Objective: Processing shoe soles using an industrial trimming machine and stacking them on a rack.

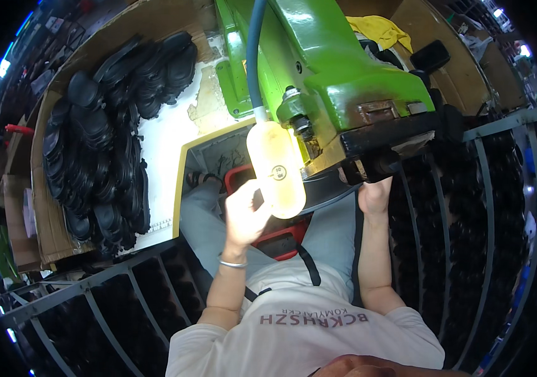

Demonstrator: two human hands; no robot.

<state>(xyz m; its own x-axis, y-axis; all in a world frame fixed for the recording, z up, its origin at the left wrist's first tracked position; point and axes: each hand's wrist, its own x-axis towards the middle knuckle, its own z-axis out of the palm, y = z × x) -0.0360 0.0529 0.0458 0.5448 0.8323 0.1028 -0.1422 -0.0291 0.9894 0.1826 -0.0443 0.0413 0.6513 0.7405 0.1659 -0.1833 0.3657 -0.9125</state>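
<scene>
Standing largest is a glossy green metal machine (pixel 337 63); near its head glows a yellowish oblong lamp (pixel 275 166). Below the head, between both hands, is a smooth, black, curved piece (pixel 326 195). I judge it light, rather stiff, maybe slippery, best held by its rim. The left hand (pixel 245 215) and right hand (pixel 374 196) have hidden fingertips, so their grip I cannot tell.
</scene>
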